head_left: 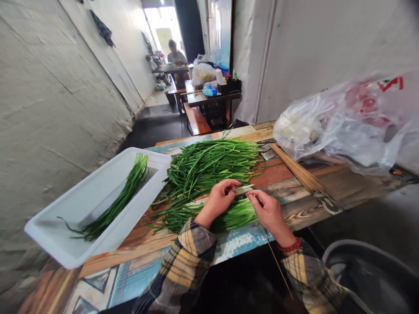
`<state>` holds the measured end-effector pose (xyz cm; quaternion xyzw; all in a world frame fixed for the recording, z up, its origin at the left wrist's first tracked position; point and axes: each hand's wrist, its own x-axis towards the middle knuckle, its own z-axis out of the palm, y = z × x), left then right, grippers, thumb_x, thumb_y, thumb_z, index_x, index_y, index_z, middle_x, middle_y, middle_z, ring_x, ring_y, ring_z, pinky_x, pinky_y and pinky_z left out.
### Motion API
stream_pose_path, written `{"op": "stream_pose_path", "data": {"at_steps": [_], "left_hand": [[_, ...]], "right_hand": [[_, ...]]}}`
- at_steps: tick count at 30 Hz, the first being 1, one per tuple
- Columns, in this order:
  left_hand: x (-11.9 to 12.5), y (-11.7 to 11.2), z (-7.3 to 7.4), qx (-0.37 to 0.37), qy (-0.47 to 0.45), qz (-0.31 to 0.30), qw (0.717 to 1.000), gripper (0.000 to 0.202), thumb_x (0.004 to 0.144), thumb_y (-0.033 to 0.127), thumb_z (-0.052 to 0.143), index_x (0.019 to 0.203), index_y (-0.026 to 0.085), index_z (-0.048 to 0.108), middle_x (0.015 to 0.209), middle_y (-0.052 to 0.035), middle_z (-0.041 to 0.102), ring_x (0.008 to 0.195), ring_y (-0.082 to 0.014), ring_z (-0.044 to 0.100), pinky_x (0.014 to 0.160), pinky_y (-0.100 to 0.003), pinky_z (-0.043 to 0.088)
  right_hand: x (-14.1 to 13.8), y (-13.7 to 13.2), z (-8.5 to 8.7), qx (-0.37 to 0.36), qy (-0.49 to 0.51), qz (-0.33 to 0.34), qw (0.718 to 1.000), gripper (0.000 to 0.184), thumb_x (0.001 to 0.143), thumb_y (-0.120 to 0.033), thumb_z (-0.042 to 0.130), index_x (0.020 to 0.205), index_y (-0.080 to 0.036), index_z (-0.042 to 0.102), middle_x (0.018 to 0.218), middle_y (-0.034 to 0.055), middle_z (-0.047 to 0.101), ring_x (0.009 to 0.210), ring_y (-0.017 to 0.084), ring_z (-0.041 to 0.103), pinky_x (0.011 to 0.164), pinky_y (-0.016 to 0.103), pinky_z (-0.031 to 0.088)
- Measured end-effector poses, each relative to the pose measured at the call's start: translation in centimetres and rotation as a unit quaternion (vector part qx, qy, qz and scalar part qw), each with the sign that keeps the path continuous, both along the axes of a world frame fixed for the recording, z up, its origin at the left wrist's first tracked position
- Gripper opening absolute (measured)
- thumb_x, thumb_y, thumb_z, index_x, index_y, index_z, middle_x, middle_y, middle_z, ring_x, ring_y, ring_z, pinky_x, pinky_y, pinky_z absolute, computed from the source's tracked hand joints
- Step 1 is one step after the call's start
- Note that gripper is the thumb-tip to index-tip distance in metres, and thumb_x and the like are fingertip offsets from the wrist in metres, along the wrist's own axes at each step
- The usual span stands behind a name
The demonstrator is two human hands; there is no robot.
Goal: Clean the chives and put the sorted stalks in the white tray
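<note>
My left hand [220, 199] pinches a green chive stalk [244, 187] near its pale end. Just right of it, my right hand [269, 213] is closed on a thin skewer [277, 261], which slants down toward my lap. The fingertips of both hands are close together at the stalk; whether the skewer's tip touches it I cannot tell. Behind my hands lies a large pile of chives [212, 163], pale ends to the right. A smaller bunch of chives [237, 216] lies beneath my hands. More chives [122, 203] rest in a white plastic tub [93, 179] at left.
A bundle of skewers [296, 169] lies on the patchwork wooden table [144, 266] at right, beside a large clear plastic bag [347, 117]. A grey bin [369, 248] stands below the right edge. Beyond, a person [176, 56] sits past another table [204, 99].
</note>
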<state>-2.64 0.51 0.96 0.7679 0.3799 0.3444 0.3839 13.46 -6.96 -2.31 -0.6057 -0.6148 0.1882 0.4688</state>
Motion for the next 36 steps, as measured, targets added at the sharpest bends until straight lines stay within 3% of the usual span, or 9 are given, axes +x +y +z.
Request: {"op": "stream_pose_path", "data": {"at_steps": [5,12,19,29,36], "left_hand": [[0.04,-0.44,0.77,-0.019,0.008,-0.010,1.000,0.017,0.083,0.023,0.057,0.085,0.015,0.072,0.078,-0.0043,0.065,0.075,-0.0137,0.058,0.071,-0.025,0.044],[0.23,-0.75,0.65,-0.010,-0.011,-0.022,1.000,0.013,0.079,0.023,0.062,0.072,0.014,0.067,0.074,-0.0028,0.062,0.072,-0.0125,0.055,0.068,-0.023,0.043],[0.34,-0.78,0.60,-0.030,-0.022,-0.029,0.999,0.013,0.080,0.021,0.061,0.083,0.015,0.071,0.074,-0.0029,0.064,0.071,-0.0124,0.056,0.068,-0.023,0.043],[0.57,-0.80,0.22,-0.111,-0.073,-0.020,0.991,0.013,0.078,0.021,0.061,0.079,0.012,0.070,0.076,-0.0036,0.068,0.071,-0.0126,0.059,0.068,-0.023,0.046],[0.59,-0.72,0.19,-0.117,-0.082,-0.012,0.990,0.011,0.077,0.021,0.062,0.078,0.012,0.069,0.077,-0.0036,0.068,0.072,-0.0122,0.059,0.069,-0.023,0.045]], "right_hand": [[-0.07,-0.23,0.48,0.019,0.009,-0.005,1.000,0.025,0.090,-0.035,0.047,0.092,-0.021,0.067,0.085,0.0039,0.073,0.073,0.018,0.068,0.071,0.028,0.050],[-0.04,-0.28,0.14,0.024,-0.002,-0.016,1.000,0.024,0.089,-0.035,0.048,0.091,-0.022,0.068,0.084,0.0039,0.074,0.072,0.019,0.068,0.071,0.029,0.051],[-0.06,-0.18,0.50,0.020,0.012,-0.010,1.000,0.024,0.090,-0.034,0.048,0.092,-0.021,0.068,0.086,0.0038,0.074,0.076,0.018,0.069,0.072,0.028,0.051],[-0.03,-0.20,0.45,0.009,0.017,-0.007,1.000,0.023,0.089,-0.033,0.051,0.093,-0.021,0.069,0.088,0.0039,0.074,0.076,0.018,0.069,0.069,0.028,0.052],[-0.07,-0.14,0.53,0.017,0.027,0.006,0.999,0.022,0.088,-0.032,0.051,0.093,-0.021,0.070,0.089,0.0042,0.074,0.076,0.018,0.069,0.069,0.028,0.052]]}}
